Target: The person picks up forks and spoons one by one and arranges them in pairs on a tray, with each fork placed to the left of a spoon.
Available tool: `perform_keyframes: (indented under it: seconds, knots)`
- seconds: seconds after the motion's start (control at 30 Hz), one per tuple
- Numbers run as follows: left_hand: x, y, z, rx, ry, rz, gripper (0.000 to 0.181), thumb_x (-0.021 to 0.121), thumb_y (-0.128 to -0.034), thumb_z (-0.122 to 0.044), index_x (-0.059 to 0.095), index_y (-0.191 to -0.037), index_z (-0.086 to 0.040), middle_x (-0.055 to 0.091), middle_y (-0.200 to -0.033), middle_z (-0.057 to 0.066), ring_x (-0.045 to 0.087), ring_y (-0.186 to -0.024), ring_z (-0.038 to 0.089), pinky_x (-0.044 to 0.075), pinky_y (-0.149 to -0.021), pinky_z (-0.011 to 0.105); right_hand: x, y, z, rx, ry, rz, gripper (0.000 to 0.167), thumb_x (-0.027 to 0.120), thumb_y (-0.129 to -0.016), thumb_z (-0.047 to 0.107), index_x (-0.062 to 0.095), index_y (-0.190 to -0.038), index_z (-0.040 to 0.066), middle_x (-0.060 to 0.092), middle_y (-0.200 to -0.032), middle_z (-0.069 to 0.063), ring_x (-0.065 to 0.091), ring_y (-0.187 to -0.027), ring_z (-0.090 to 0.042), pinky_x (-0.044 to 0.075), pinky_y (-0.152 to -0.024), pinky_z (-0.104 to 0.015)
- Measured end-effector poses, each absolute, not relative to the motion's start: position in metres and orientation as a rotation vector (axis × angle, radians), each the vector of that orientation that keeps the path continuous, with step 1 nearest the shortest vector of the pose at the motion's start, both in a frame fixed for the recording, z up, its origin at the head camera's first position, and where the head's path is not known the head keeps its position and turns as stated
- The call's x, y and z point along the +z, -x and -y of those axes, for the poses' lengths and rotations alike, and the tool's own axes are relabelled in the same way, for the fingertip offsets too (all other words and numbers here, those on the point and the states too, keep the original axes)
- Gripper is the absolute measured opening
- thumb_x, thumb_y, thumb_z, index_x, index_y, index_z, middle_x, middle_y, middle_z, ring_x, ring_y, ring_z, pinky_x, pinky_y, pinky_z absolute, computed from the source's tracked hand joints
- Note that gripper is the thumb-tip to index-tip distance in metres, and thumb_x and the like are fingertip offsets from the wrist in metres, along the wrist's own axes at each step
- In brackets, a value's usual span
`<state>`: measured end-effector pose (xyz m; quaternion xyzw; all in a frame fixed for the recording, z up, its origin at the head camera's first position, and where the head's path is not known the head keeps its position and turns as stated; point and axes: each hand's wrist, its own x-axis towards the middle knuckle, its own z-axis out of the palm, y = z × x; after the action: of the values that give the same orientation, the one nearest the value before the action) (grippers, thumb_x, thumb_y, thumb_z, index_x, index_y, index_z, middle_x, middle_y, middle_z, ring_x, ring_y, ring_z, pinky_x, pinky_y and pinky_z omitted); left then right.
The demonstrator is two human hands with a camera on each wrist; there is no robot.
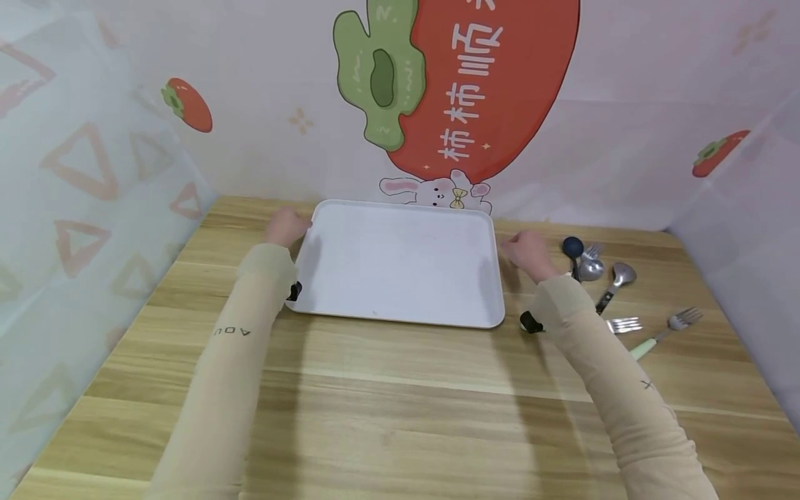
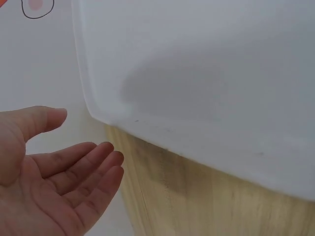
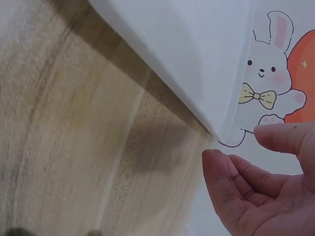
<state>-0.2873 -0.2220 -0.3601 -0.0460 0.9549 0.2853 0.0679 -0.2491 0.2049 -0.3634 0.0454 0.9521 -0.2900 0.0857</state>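
Observation:
A white rectangular tray (image 1: 400, 264) with a low raised rim lies at the back of the wooden table. My left hand (image 1: 287, 227) is just off its left side; in the left wrist view that hand (image 2: 64, 182) has its thumb apart from loosely bent fingers, with a gap to the tray corner. Beyond the opposite side is my right hand (image 1: 528, 251). The right wrist view shows this hand (image 3: 261, 187) with thumb and fingers apart, beside the tray's corner (image 3: 216, 129) and holding nothing.
Right of the tray lie a dark-headed spoon (image 1: 572, 247), metal spoons (image 1: 623, 273) and forks, one with a pale green handle (image 1: 644, 348); my right forearm partly covers some. A printed wall sheet (image 1: 262, 139) stands behind the wooden table (image 1: 387, 410), with side sheets left and right.

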Motion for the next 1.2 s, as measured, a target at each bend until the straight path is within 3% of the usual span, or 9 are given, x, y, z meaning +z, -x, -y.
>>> perform_keyframes:
  seconds: [0.07,0.17,0.2,0.33,0.4,0.6,0.83,1.2]
  knots:
    - [-0.359,0.284,0.223,0.867,0.138,-2.849,0.029,0.045,-0.0907,-0.017,0.052,-0.078,0.007,0.054,-0.073,0.017,0.051,-0.071,0.028,0.044,-0.070,0.040,-0.365,0.249,-0.204,-0.887,-0.140,-2.819,0.030,0.045,-0.090,0.020,0.058,-0.079,-0.005,0.053,-0.059,-0.007,0.046,-0.057,-0.017,0.038,-0.056,-0.029]
    - [-0.362,0.284,0.227,0.889,0.131,-2.822,0.034,0.045,-0.0897,-0.019,0.055,-0.099,0.013,0.056,-0.098,0.027,0.052,-0.090,0.036,0.044,-0.080,0.046,-0.369,0.248,-0.202,-0.923,-0.165,-2.790,0.030,0.046,-0.090,0.020,0.060,-0.091,-0.007,0.056,-0.069,-0.010,0.049,-0.062,-0.019,0.040,-0.058,-0.028]
    - [-0.364,0.285,0.230,0.901,0.136,-2.804,0.034,0.045,-0.0890,-0.019,0.055,-0.098,0.013,0.056,-0.099,0.027,0.053,-0.089,0.036,0.045,-0.079,0.045,-0.371,0.249,-0.202,-0.934,-0.174,-2.778,0.031,0.046,-0.090,0.019,0.059,-0.096,-0.008,0.057,-0.075,-0.012,0.051,-0.066,-0.020,0.041,-0.060,-0.028]
    - [-0.371,0.289,0.239,0.951,0.134,-2.734,0.022,0.047,-0.0843,-0.015,0.050,-0.070,0.002,0.050,-0.063,0.008,0.049,-0.057,0.021,0.042,-0.054,0.032,-0.376,0.250,-0.198,-0.979,-0.200,-2.731,0.035,0.048,-0.091,0.018,0.055,-0.110,-0.011,0.058,-0.096,-0.021,0.057,-0.076,-0.023,0.047,-0.066,-0.030]
    - [-0.373,0.290,0.242,0.956,0.121,-2.703,0.021,0.047,-0.0822,-0.011,0.050,-0.066,0.001,0.049,-0.057,0.005,0.047,-0.051,0.017,0.042,-0.051,0.029,-0.378,0.250,-0.197,-1.004,-0.193,-2.712,0.034,0.048,-0.091,0.016,0.055,-0.110,-0.011,0.059,-0.097,-0.023,0.059,-0.073,-0.023,0.049,-0.066,-0.030]
    - [-0.375,0.286,0.242,0.984,0.116,-2.618,0.017,0.046,-0.0816,-0.005,0.056,-0.078,0.008,0.056,-0.065,0.007,0.052,-0.058,0.015,0.047,-0.058,0.028,-0.381,0.251,-0.197,-1.037,-0.175,-2.690,0.031,0.049,-0.088,0.012,0.057,-0.107,-0.012,0.063,-0.084,-0.020,0.059,-0.059,-0.015,0.049,-0.058,-0.026]
    - [-0.379,0.285,0.242,1.075,0.101,-2.510,0.013,0.046,-0.0807,0.006,0.054,-0.086,0.014,0.053,-0.063,0.007,0.052,-0.054,0.013,0.048,-0.054,0.025,-0.384,0.249,-0.199,-1.109,-0.181,-2.598,0.032,0.052,-0.084,0.002,0.054,-0.112,-0.014,0.060,-0.099,-0.028,0.061,-0.062,-0.015,0.053,-0.061,-0.026]
    - [-0.380,0.283,0.242,1.037,0.149,-2.500,0.023,0.047,-0.0862,0.005,0.052,-0.105,0.018,0.055,-0.084,0.016,0.054,-0.060,0.013,0.049,-0.059,0.024,-0.388,0.250,-0.200,-1.099,-0.212,-2.562,0.031,0.052,-0.084,0.000,0.054,-0.111,-0.014,0.058,-0.102,-0.028,0.061,-0.065,-0.015,0.053,-0.062,-0.027]
